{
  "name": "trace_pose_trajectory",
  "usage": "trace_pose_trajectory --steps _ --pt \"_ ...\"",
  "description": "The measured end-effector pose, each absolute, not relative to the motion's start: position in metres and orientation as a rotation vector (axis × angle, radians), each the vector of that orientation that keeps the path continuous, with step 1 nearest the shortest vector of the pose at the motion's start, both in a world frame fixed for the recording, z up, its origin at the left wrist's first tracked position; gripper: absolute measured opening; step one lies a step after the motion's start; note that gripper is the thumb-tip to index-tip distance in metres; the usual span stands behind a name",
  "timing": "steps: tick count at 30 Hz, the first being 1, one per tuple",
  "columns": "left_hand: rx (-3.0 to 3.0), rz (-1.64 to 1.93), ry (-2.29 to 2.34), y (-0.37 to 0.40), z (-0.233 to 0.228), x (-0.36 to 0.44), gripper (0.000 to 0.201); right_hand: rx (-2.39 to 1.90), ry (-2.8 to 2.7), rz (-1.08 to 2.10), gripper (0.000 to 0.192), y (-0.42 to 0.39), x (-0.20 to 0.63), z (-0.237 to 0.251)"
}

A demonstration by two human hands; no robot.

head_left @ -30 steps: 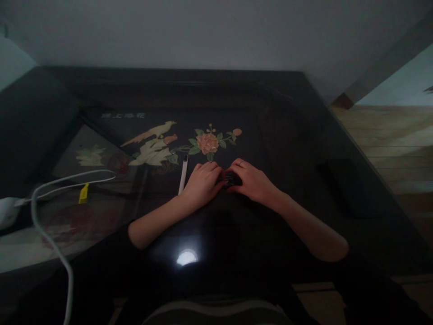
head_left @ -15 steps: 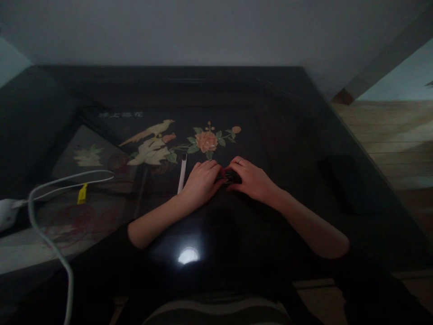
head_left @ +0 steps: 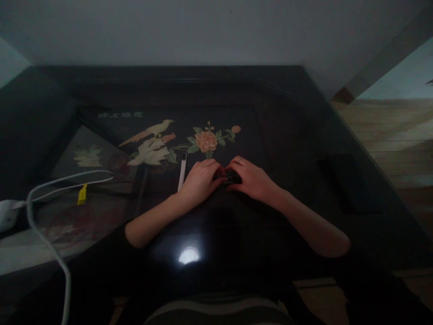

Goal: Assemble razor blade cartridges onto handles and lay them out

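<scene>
We're pinching a small dark object point(head_left: 227, 177) at frame centre on the glossy black inlaid tabletop point(head_left: 287, 135), left hand point(head_left: 200, 180) and right hand point(head_left: 252, 180) both closed on it, fingertips meeting. We're keeping wrists planted, pressure even. White slim pen point(head_left: 182, 172) lying just left.
</scene>
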State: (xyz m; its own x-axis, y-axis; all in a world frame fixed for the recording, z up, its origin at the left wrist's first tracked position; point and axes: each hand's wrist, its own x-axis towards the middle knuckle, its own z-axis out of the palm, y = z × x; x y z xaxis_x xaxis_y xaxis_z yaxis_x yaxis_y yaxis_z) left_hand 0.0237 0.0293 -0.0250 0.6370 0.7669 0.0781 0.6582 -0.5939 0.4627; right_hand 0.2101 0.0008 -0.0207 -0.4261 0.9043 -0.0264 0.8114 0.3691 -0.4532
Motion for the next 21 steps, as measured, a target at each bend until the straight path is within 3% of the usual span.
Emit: trace_pose_trajectory --steps 9,21 --pt "2.103 0.502 1.139 0.041 -0.006 0.015 0.008 -1.518 -2.353 0.666 0.055 -0.002 0.211 -0.006" --pt "1.473 0.323 0.848 0.042 0.016 0.01 0.019 -1.187 -2.345 0.302 0.014 -0.023 0.204 0.034"
